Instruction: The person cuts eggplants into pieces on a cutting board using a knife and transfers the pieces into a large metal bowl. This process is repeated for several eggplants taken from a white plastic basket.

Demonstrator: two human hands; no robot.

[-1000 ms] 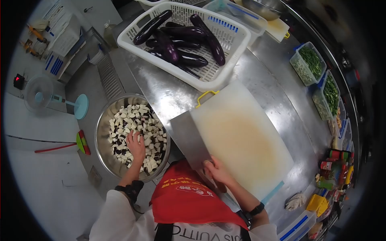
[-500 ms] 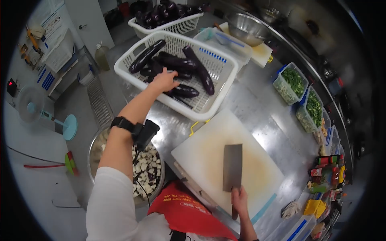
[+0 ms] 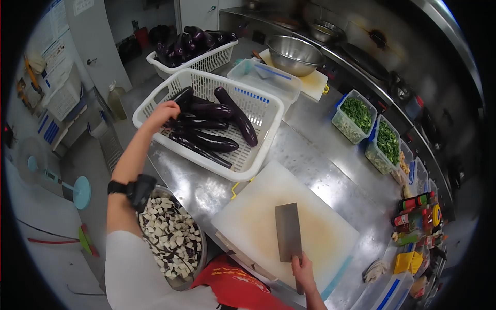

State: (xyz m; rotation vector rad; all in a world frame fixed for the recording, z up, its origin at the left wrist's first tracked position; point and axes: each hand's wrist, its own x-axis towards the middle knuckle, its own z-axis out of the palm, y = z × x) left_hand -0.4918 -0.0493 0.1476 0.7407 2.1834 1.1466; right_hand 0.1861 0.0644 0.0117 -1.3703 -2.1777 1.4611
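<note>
My left hand (image 3: pixel 166 111) is inside the white basket (image 3: pixel 275 132), at its left end, with fingers curled around one end of a dark purple eggplant (image 3: pixel 183 96). Several more eggplants (image 3: pixel 209 110) lie beside it in the basket. Over the white cutting board (image 3: pixel 248 206), my right hand (image 3: pixel 303 268) grips the handle of a cleaver (image 3: pixel 288 231), whose broad blade points away from me. The board's surface is stained brownish in the middle.
At lower left stands a metal bowl (image 3: pixel 203 253) of diced eggplant. Behind are a second eggplant basket (image 3: pixel 214 59), a clear container (image 3: pixel 263 82) and a steel bowl (image 3: pixel 294 56). Tubs of chopped greens (image 3: pixel 356 113) and bottles (image 3: pixel 413 201) line the right.
My left hand has moved from the middle of the basket to its left end and closed on an eggplant there. The cleaver has turned slightly. The view has shifted.
</note>
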